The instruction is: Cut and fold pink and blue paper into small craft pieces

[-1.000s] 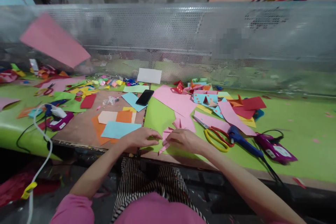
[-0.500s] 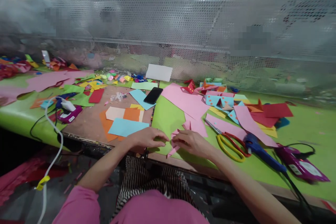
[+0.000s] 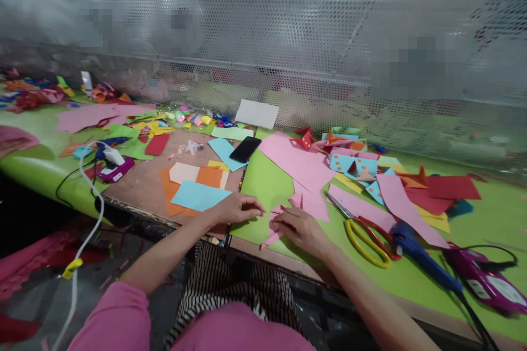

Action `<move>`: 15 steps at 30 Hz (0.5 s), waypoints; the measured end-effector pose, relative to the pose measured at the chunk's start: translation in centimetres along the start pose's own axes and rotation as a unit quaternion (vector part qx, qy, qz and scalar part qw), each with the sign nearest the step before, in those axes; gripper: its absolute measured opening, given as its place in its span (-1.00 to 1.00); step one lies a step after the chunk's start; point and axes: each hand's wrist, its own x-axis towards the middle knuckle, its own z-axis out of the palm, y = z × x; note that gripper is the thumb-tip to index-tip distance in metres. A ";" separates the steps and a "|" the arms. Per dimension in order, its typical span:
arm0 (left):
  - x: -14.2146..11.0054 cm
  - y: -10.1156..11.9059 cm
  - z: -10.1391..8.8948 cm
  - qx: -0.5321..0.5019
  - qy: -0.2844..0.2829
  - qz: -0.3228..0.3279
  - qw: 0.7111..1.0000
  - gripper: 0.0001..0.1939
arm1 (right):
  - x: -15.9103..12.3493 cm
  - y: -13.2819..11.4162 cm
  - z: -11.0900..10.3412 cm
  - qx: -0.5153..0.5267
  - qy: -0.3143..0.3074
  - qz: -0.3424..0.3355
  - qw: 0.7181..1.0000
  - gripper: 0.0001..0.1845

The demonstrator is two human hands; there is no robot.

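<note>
My left hand (image 3: 239,208) rests at the near edge of the green tabletop, with thumb and fingers apart and nothing between them. A light blue paper rectangle (image 3: 197,196) lies just beside that wrist. Across a small gap, my right hand (image 3: 302,230) has its fingers closed on a small folded piece of pink paper (image 3: 272,239). Part of that paper is hidden under the fingers. Behind the right hand lies a larger pink sheet (image 3: 315,200). Scissors (image 3: 370,241) with yellow and red handles lie to the right of the hand, beside a blue glue gun (image 3: 424,255).
A black phone (image 3: 245,149) lies at the back middle. Coloured paper pieces (image 3: 354,164) are heaped at the back right, before a perforated metal panel (image 3: 263,38). Purple power strips (image 3: 486,282) sit at right and left. A white cable (image 3: 88,241) hangs over the left edge.
The view has turned slightly, so the table items appear farther right. My left hand has drawn a little away from the pink paper. My right hand keeps hold of it.
</note>
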 end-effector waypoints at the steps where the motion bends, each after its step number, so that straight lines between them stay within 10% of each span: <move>1: 0.0 -0.1 0.2 0.010 0.008 0.006 1.000 -0.73 | -0.1 0.0 0.0 0.003 0.005 -0.004 1.000 -0.71; 15: 0.3 -0.8 0.5 0.201 0.091 0.054 0.974 -0.79 | -0.8 -0.4 -0.3 -0.040 0.166 0.000 0.985 -0.78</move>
